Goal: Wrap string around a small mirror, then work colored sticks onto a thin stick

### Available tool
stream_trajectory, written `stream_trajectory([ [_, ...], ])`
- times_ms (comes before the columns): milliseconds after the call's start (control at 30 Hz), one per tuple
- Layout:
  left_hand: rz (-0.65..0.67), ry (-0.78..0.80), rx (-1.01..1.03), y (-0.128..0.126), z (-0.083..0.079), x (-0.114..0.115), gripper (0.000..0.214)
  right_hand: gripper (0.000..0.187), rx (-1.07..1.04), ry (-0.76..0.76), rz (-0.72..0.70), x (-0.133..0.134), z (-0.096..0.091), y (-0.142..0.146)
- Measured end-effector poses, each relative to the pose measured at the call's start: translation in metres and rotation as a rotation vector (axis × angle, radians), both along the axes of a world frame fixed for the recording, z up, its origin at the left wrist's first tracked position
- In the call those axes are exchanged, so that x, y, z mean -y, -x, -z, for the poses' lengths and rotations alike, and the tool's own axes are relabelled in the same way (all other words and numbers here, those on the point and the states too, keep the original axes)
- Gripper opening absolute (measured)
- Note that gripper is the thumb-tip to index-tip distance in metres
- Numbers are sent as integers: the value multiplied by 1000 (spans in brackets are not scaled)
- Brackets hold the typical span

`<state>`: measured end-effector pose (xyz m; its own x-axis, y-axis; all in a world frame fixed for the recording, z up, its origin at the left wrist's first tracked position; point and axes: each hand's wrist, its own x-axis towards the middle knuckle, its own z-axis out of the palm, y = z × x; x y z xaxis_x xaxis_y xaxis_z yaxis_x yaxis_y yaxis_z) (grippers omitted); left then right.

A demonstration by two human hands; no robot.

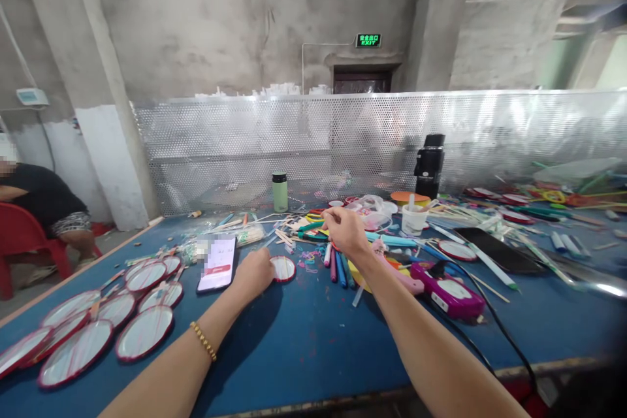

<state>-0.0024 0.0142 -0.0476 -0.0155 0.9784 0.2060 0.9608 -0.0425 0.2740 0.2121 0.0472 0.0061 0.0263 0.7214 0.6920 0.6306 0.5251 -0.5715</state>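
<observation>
My left hand (253, 272) is closed at the edge of a small round red-rimmed disc (284, 269), low over the blue table; the fingertips are partly hidden. Higher up and to the right, my right hand (344, 228) has its fingers pinched together. Whatever is between them, if anything, is too small to make out. Below that hand lie several coloured marker-like tubes (337, 266) and a scatter of small pink and purple bands (311, 260). A lit phone (218, 264) rests just left of my left hand.
Several larger red-rimmed discs (144, 333) lie in a pile at the left. At the right are a purple device (449, 292) with a cable, a white cup (414, 221), a dark phone (497, 250) and a black flask (430, 166). A green bottle (280, 193) stands behind, before a perforated metal screen (235, 144).
</observation>
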Motion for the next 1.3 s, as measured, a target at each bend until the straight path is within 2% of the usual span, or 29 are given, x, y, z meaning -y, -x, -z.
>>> stream_trajectory([
  [267,-7,37,-116,-16,-13,27,29,22,-11,-15,-16,-1,-1,-2],
  [433,13,6,-132,-16,-16,31,26,21,-39,-49,-1,2,-5,-6],
  [600,-18,-136,-80,-6,-28,28,31,30,-97,-126,57,7,-14,-11],
  [733,69,-389,219,6,-42,24,26,35,-70,-132,80,9,-17,-12],
  [900,89,-493,521,11,-49,22,28,37,102,-63,125,5,-9,-6],
  [1100,131,-543,701,12,-49,22,34,16,534,161,46,-7,6,29],
  [1167,125,-552,725,13,-49,22,33,28,656,250,33,-16,10,45],
  [1300,117,-539,719,16,-47,19,27,31,803,341,60,-36,17,76],
])
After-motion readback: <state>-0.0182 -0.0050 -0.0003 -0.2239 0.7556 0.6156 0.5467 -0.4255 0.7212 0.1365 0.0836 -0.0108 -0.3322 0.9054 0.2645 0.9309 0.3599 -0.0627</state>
